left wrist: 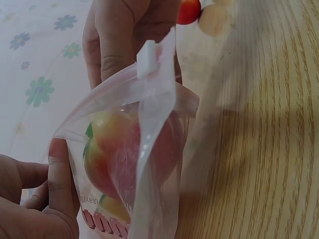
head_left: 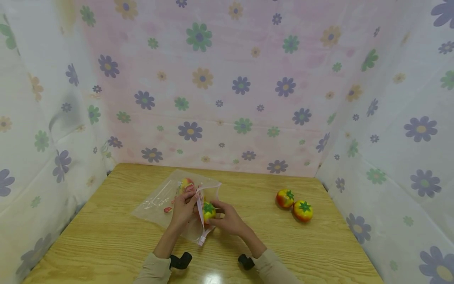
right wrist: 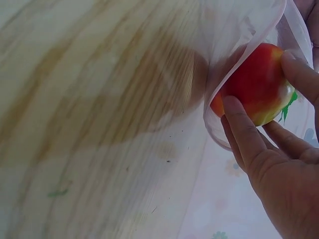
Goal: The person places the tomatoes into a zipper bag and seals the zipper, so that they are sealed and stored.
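Observation:
A clear zip bag (head_left: pixel 156 205) with a pale pink slider strip lies on the table, its mouth held apart toward the right. My left hand (head_left: pixel 184 209) pinches the bag's edge near the mouth; in the left wrist view its fingers (left wrist: pixel 60 184) are at the film. Between the fingertips of my right hand (head_left: pixel 228 219) is a red-yellow toy tomato (right wrist: pixel 261 82) with a green star-shaped top, partly inside the mouth. Another red-yellow fruit (head_left: pixel 187 184) shows through the film deeper in the bag. Its lower side is hidden by print and my left hand.
Two more toy tomatoes, one behind (head_left: pixel 285 198) and one in front (head_left: pixel 303 211), sit side by side at the right of the wooden table (head_left: pixel 117 244). Flowered cloth (head_left: pixel 220 90) walls the table at the back and both sides. Black wrist mounts (head_left: pixel 181 260) sit on both forearms.

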Demonstrator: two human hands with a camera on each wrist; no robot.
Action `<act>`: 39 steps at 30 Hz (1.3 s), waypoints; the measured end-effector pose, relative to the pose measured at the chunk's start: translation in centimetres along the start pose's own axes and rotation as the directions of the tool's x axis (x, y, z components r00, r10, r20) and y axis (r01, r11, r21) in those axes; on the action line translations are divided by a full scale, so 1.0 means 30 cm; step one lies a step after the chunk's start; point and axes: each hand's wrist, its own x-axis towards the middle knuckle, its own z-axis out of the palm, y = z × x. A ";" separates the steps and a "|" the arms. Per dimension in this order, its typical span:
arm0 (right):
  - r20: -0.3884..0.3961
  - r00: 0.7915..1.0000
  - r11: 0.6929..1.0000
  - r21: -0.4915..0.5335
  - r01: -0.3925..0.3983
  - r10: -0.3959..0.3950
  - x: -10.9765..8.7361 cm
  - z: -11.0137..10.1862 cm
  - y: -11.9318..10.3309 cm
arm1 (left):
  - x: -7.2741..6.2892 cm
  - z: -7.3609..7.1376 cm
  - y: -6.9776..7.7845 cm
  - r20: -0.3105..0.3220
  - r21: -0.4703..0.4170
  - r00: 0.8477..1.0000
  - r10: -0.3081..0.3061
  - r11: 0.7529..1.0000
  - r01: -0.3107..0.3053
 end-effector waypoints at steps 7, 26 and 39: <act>-0.029 0.998 0.998 0.037 -0.048 0.049 0.010 0.015 -0.018 | -0.001 0.002 0.002 0.017 -0.044 1.000 -0.003 0.999 0.003; -0.066 0.997 0.996 -0.069 -0.053 0.049 0.046 0.033 -0.027 | 0.002 -0.002 -0.002 0.034 -0.020 0.999 -0.003 1.000 0.004; -0.095 0.995 0.991 -0.128 -0.047 0.035 0.056 0.042 -0.024 | -0.001 -0.006 0.006 0.029 0.003 1.000 0.009 1.000 -0.009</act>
